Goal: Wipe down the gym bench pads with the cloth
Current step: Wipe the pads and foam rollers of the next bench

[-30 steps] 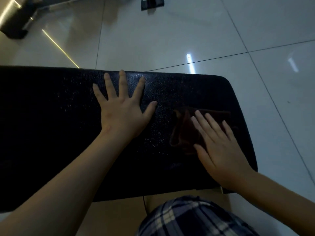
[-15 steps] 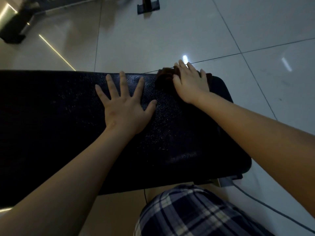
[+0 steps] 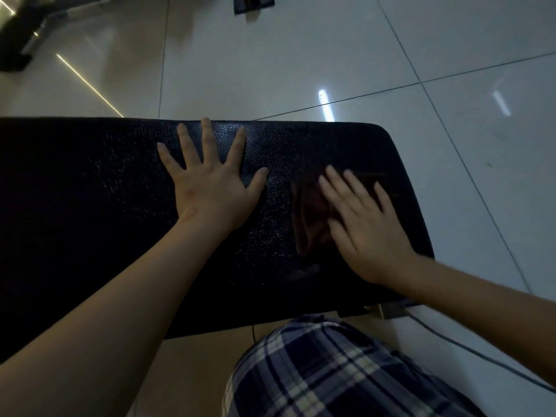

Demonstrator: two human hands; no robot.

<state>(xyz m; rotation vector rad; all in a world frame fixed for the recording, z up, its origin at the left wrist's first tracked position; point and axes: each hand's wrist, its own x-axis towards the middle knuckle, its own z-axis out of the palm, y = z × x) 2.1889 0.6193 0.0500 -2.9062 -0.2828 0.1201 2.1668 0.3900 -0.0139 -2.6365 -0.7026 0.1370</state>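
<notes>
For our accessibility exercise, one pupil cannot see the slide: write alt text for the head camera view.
A person's right hand presses a dark brown cloth flat on a black gym bench pad, while the left hand rests spread on the pad nearby. Pale floor tiles lie beyond; checked clothing shows below.

Black bench pad point(image 3: 90, 206), brown cloth point(image 3: 310, 212) on its right end

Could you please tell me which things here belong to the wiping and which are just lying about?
Job: black textured bench pad; dark brown cloth under the flat right hand; left hand, flat on pad.
Lying about: grey floor cable; small black metal bracket; glossy tiled floor.
</notes>
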